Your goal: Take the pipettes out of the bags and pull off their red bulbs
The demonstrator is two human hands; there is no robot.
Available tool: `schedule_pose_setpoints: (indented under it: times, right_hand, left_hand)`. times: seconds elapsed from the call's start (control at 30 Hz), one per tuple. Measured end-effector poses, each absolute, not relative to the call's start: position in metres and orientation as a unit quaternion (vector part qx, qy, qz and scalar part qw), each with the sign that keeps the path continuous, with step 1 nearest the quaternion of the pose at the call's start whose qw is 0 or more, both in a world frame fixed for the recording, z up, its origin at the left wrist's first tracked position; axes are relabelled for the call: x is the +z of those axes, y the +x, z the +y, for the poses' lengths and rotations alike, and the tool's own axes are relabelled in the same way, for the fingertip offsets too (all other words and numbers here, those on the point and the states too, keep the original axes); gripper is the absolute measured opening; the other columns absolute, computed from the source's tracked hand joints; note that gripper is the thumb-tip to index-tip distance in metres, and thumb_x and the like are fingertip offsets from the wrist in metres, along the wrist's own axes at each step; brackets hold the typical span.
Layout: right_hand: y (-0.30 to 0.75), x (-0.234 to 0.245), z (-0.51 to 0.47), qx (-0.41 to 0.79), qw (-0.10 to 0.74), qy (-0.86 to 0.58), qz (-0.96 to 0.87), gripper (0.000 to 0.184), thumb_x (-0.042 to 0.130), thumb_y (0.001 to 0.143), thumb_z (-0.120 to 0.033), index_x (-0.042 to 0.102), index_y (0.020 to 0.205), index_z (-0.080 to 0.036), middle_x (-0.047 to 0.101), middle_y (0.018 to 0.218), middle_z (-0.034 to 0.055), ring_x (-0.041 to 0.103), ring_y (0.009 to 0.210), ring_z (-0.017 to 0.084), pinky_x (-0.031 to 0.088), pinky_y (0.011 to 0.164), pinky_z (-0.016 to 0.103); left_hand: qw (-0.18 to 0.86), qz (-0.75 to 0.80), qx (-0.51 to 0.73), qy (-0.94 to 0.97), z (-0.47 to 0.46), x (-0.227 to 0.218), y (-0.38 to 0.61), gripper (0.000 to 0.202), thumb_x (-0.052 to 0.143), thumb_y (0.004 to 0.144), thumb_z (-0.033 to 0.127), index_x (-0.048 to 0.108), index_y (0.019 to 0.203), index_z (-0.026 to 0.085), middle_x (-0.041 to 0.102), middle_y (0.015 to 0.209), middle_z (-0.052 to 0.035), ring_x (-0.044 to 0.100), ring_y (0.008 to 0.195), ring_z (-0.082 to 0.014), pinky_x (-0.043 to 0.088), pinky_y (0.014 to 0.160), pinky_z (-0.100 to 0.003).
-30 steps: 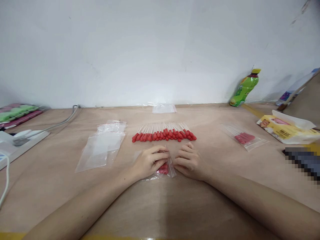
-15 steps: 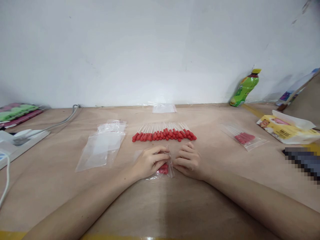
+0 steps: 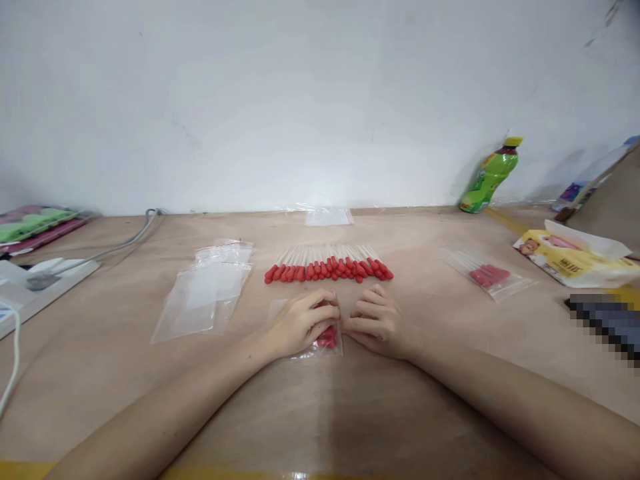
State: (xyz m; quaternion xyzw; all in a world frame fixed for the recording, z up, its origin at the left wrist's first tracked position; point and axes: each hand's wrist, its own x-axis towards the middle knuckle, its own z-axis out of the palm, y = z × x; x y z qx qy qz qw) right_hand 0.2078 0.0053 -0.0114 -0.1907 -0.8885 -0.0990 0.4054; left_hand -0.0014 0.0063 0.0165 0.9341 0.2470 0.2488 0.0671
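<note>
A small clear zip bag (image 3: 327,339) with red-bulbed droppers inside lies on the table between my hands. My left hand (image 3: 299,323) rests on it with curled fingers pinching its right edge. My right hand (image 3: 374,319) meets it at that same edge, fingers bent and pressed on the bag's rim. Just beyond my hands lies a row of several loose droppers (image 3: 329,265) with red bulbs toward me.
A pile of empty clear bags (image 3: 206,288) lies to the left. A filled bag (image 3: 487,275) lies to the right, another empty bag (image 3: 328,216) by the wall. A green bottle (image 3: 489,176), a yellow tissue pack (image 3: 575,257) and cables (image 3: 120,243) flank the table.
Both hands have stayed on the bag; its right edge has drawn in slightly to the left under the fingers. Nothing else has moved.
</note>
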Motion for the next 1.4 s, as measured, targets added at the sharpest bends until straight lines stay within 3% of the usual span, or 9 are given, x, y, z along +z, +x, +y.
schedule_pose_setpoints:
  times: [0.3, 0.5, 0.67, 0.93, 1.07, 1.2, 1.4]
  right_hand:
    - [0.205, -0.002, 0.002, -0.108, 0.359, -0.182, -0.909, 0.011, 0.053, 0.081, -0.019, 0.057, 0.071, -0.019, 0.058, 0.07, -0.0009, 0.041, 0.069, 0.012, 0.027, 0.065, 0.029]
    - [0.205, 0.0, 0.001, -0.153, 0.339, -0.172, -0.912, 0.01, 0.05, 0.084, -0.018, 0.058, 0.078, -0.021, 0.058, 0.072, -0.0014, 0.043, 0.074, 0.013, 0.027, 0.067, 0.03]
    - [0.203, 0.003, -0.001, -0.181, 0.307, -0.159, -0.921, 0.022, 0.04, 0.087, -0.012, 0.054, 0.071, -0.017, 0.053, 0.066, -0.0013, 0.042, 0.069, 0.012, 0.026, 0.066, 0.029]
    - [0.204, 0.007, 0.0, -0.194, 0.272, -0.162, -0.928, 0.025, 0.036, 0.088, -0.009, 0.054, 0.072, -0.017, 0.054, 0.068, -0.0015, 0.043, 0.071, 0.012, 0.027, 0.07, 0.03]
    - [0.212, 0.009, 0.001, -0.122, 0.247, -0.171, -0.946, 0.016, 0.04, 0.086, -0.014, 0.055, 0.083, -0.019, 0.061, 0.088, 0.0014, 0.046, 0.082, 0.013, 0.027, 0.072, 0.031]
    - [0.211, 0.014, -0.004, 0.033, 0.239, -0.235, -0.942, 0.011, 0.046, 0.084, -0.023, 0.056, 0.084, -0.018, 0.06, 0.078, 0.0026, 0.047, 0.076, 0.015, 0.031, 0.071, 0.031]
    - [0.195, 0.01, -0.004, 0.167, 0.329, -0.315, -0.874, 0.015, 0.045, 0.084, -0.014, 0.059, 0.086, -0.018, 0.061, 0.075, 0.002, 0.051, 0.072, 0.013, 0.037, 0.067, 0.027]
  left_hand:
    - [0.06, 0.248, 0.234, 0.938, 0.005, 0.02, 0.0, 0.017, 0.041, 0.086, 0.014, 0.058, 0.088, 0.017, 0.055, 0.101, -0.0054, 0.054, 0.086, -0.0122, 0.045, 0.076, -0.023]
    - [-0.04, 0.222, 0.207, 0.952, 0.005, 0.024, 0.001, 0.02, 0.041, 0.087, 0.015, 0.06, 0.087, 0.018, 0.059, 0.1, -0.0036, 0.057, 0.085, -0.013, 0.046, 0.073, -0.023]
    - [-0.108, 0.174, 0.179, 0.962, 0.01, 0.014, -0.004, 0.02, 0.038, 0.09, 0.018, 0.058, 0.087, 0.016, 0.061, 0.093, -0.0044, 0.058, 0.085, -0.014, 0.048, 0.074, -0.024]
    - [-0.071, 0.187, 0.199, 0.959, 0.011, 0.014, -0.011, 0.023, 0.032, 0.091, 0.015, 0.056, 0.091, 0.017, 0.062, 0.095, -0.0037, 0.06, 0.085, -0.011, 0.048, 0.075, -0.021]
    - [-0.09, 0.218, 0.222, 0.946, 0.013, 0.028, -0.022, 0.026, 0.031, 0.09, 0.01, 0.053, 0.101, 0.017, 0.059, 0.107, -0.0046, 0.059, 0.092, -0.0118, 0.047, 0.079, -0.022]
    - [-0.126, 0.209, 0.231, 0.942, 0.018, 0.037, -0.031, 0.024, 0.034, 0.09, 0.012, 0.052, 0.104, 0.017, 0.056, 0.114, -0.0058, 0.057, 0.098, -0.0144, 0.046, 0.082, -0.025]
    - [0.023, 0.281, 0.215, 0.935, 0.0, 0.032, -0.03, 0.028, 0.041, 0.089, 0.022, 0.045, 0.116, 0.019, 0.054, 0.116, -0.0077, 0.054, 0.104, -0.0171, 0.045, 0.087, -0.03]
